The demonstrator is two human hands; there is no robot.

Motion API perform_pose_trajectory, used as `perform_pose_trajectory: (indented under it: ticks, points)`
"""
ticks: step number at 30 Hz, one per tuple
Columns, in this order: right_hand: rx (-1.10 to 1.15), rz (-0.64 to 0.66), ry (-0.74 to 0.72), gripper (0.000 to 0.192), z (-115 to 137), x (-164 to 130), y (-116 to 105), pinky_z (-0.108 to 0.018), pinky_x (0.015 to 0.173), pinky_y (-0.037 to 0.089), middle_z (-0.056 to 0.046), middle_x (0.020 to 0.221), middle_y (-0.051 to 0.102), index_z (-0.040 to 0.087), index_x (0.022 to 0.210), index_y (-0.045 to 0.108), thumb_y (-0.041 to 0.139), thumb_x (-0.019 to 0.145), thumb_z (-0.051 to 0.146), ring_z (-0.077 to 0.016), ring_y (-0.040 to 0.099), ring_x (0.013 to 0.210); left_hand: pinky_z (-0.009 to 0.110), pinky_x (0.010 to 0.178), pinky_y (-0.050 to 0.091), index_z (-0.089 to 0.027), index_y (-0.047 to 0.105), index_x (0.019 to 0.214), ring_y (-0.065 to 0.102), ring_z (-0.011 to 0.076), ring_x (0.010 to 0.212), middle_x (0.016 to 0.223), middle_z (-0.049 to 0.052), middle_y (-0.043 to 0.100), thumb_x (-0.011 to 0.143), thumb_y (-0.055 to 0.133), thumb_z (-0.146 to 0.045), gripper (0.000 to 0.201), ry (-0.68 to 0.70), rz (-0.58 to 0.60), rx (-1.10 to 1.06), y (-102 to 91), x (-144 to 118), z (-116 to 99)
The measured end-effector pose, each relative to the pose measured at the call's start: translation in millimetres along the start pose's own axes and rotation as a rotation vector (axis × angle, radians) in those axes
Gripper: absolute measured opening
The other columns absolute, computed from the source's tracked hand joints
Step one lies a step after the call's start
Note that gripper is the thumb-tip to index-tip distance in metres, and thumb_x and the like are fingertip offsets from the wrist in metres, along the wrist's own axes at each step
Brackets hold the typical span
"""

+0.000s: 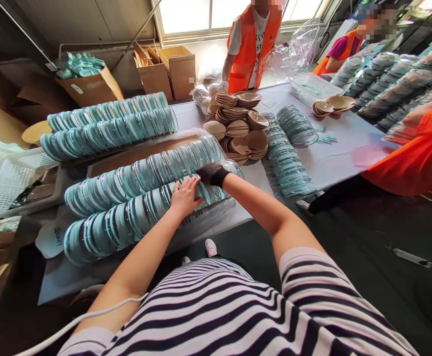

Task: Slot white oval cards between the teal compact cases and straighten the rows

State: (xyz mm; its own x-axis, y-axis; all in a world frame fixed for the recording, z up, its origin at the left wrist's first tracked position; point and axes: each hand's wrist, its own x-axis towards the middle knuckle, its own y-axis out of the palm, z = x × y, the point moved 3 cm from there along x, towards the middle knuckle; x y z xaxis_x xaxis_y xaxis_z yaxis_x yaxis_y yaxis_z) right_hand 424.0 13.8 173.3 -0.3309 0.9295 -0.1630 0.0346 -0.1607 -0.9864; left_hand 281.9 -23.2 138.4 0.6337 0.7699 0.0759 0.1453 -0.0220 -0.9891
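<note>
My bare left hand (186, 197) rests on the near row of round, clear discs with teal edges (126, 220), which stand on edge packed face to face. Its fingers are stretched out over the disc rims and the thumb is spread. Close to its fingertips, my right hand (213, 174) wears a dark knit glove. Those gloved fingers are curled down at the right part of the row; what they grip is hidden. Just behind lies a second row of the same discs (145, 173).
Farther back are two more disc rows (108, 126). Brown shallow cup-shaped pieces (238, 123) are piled past my right hand, beside wrapped disc rows (286, 158). A white basket (314, 88) stands across the table (342, 133). Co-workers in orange vests (251, 47) are nearby.
</note>
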Motion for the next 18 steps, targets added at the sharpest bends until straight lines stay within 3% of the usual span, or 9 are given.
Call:
perform_pose_trajectory:
  ticks: [2, 5, 8, 10, 12, 14, 18]
  points:
    - [0.079, -0.097, 0.063, 0.03, -4.4, -36.2, 29.3, -0.034, 0.079, 0.05, -0.016, 0.1, 0.073, 0.017, 0.109, 0.07, 0.048, 0.092, 0.028, -0.027, 0.068, 0.095, 0.054, 0.119, 0.019, -0.026, 0.034, 0.151, 0.031, 0.028, 0.145, 0.156, 0.008, 0.037, 0.086, 0.057, -0.05, 0.073, -0.001, -0.004, -0.004, 0.7, 0.1, -0.5]
    - [0.189, -0.121, 0.127, 0.031, -0.9, -80.0, 87.4, -0.032, 0.075, 0.048, -0.012, 0.097, 0.073, 0.018, 0.106, 0.07, 0.048, 0.093, 0.034, -0.0244, 0.068, 0.089, 0.054, 0.12, 0.018, -0.025, 0.034, 0.151, 0.03, 0.0278, 0.146, 0.157, 0.007, 0.036, 0.087, 0.056, -0.052, 0.073, 0.003, -0.002, -0.001, 3.4, 0.9, -0.6]
    - [0.256, -0.124, 0.171, 0.029, 9.9, -97.4, 138.8, -0.032, 0.08, 0.047, -0.012, 0.106, 0.072, 0.018, 0.106, 0.072, 0.05, 0.093, 0.032, -0.0241, 0.066, 0.095, 0.054, 0.12, 0.016, -0.023, 0.034, 0.151, 0.029, 0.0276, 0.146, 0.157, 0.007, 0.036, 0.087, 0.055, -0.055, 0.074, 0.0, -0.006, 0.008, 6.6, 1.1, 0.8]
    - [0.278, -0.149, 0.209, 0.03, 15.9, -99.5, 158.1, -0.034, 0.084, 0.047, -0.012, 0.111, 0.071, 0.018, 0.109, 0.071, 0.049, 0.094, 0.031, -0.0246, 0.065, 0.099, 0.054, 0.12, 0.016, -0.023, 0.034, 0.151, 0.029, 0.0273, 0.146, 0.157, 0.006, 0.035, 0.087, 0.054, -0.054, 0.074, 0.001, -0.014, 0.019, 7.2, -0.1, 2.4]
    - [0.303, -0.19, 0.201, 0.03, 17.3, -101.0, 160.4, -0.033, 0.085, 0.047, -0.012, 0.111, 0.071, 0.018, 0.109, 0.072, 0.05, 0.094, 0.033, -0.0246, 0.065, 0.1, 0.053, 0.12, 0.018, -0.023, 0.034, 0.151, 0.029, 0.0275, 0.146, 0.157, 0.006, 0.035, 0.088, 0.053, -0.054, 0.072, 0.0, -0.004, 0.025, 6.3, -1.7, 3.7]
    - [0.328, -0.242, 0.148, 0.031, 9.0, -103.2, 143.6, -0.031, 0.083, 0.046, -0.011, 0.105, 0.073, 0.019, 0.105, 0.072, 0.05, 0.094, 0.038, -0.023, 0.065, 0.097, 0.054, 0.12, 0.019, -0.022, 0.034, 0.151, 0.028, 0.028, 0.147, 0.157, 0.007, 0.035, 0.09, 0.052, -0.053, 0.071, -0.003, 0.003, 0.025, 3.4, -1.6, 2.5]
    - [0.277, -0.363, 0.242, 0.036, -45.9, -87.5, 65.7, -0.027, 0.079, 0.046, -0.01, 0.101, 0.073, 0.018, 0.103, 0.071, 0.041, 0.098, 0.037, -0.0195, 0.066, 0.091, 0.056, 0.12, 0.015, -0.018, 0.032, 0.152, 0.021, 0.0297, 0.149, 0.158, 0.009, 0.032, 0.091, 0.05, -0.052, 0.072, 0.056, -0.024, 0.027, -2.0, 12.5, -16.0]
